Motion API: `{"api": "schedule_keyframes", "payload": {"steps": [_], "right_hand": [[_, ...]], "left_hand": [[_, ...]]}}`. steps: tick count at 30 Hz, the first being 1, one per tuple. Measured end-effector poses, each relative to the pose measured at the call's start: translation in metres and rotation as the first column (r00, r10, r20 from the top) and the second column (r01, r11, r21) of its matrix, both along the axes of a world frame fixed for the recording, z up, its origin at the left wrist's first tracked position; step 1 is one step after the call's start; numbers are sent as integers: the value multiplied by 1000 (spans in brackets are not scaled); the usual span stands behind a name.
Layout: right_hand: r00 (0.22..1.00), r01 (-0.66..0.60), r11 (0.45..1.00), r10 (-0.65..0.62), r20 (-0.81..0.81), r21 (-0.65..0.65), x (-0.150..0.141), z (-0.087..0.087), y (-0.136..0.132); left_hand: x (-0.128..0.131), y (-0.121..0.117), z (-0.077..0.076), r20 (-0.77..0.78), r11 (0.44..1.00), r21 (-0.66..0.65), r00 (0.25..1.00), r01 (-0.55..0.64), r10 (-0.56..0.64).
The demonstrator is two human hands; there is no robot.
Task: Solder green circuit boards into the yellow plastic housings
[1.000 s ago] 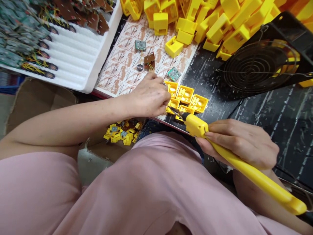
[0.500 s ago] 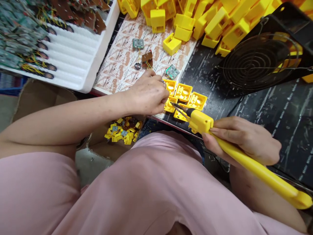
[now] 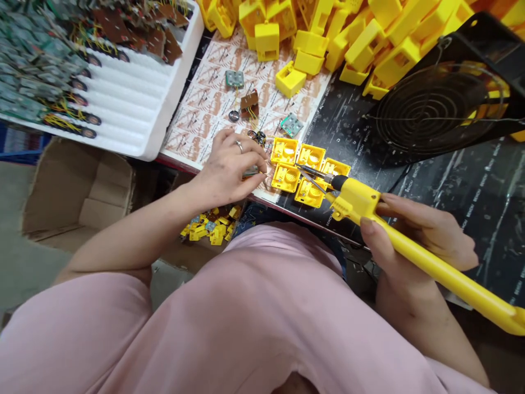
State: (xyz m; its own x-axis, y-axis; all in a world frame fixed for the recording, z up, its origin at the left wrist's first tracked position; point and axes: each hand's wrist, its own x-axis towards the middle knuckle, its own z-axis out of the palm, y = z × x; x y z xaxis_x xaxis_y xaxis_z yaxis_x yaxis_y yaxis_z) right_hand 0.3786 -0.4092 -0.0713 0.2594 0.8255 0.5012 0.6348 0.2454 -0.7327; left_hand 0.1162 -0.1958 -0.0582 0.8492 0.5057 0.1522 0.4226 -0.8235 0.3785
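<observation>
Tabletop (image 3: 500,180): black surface, white lettering, pale specks and scuffs; brown-and-white patterned sheet (image 3: 205,115) over its left part. White foam tray (image 3: 123,104) at far left. Heap of yellow housings (image 3: 394,49) along the back, black fan (image 3: 435,115) to the right. Near the front edge, five open yellow shells (image 3: 286,177), three behind, two in front. On the sheet: two green boards (image 3: 291,125), brown board (image 3: 249,104) with wires, black disc (image 3: 233,115) just beside it, small dark round parts (image 3: 258,135) nearer the shells.
</observation>
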Motion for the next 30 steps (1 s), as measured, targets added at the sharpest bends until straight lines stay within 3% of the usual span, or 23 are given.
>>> {"api": "schedule_keyframes", "payload": {"steps": [3,6,12,15,19,30], "right_hand": [[991,131,974,-126,-39,183,-11,-2,8],[996,89,965,-83,-34,246,-14,-5,13],[979,178,979,-186,79,97,-11,-4,5],[983,125,988,-136,125,93,-10,-3,6],[994,-11,983,-9,105,182,-11,0,15],[937,-185,974,135,321,130,-16,13,33]], "left_hand": [[2,-5,-7,77,995,-48,993,-85,89],[9,-6,-9,105,992,-24,986,-128,130],[26,-10,-8,-3,993,95,997,-71,71],[30,-10,-8,-23,992,85,996,-88,90],[32,-7,-8,-29,992,95,996,-78,81],[38,-1,5,-125,979,200,992,49,-24]]}}
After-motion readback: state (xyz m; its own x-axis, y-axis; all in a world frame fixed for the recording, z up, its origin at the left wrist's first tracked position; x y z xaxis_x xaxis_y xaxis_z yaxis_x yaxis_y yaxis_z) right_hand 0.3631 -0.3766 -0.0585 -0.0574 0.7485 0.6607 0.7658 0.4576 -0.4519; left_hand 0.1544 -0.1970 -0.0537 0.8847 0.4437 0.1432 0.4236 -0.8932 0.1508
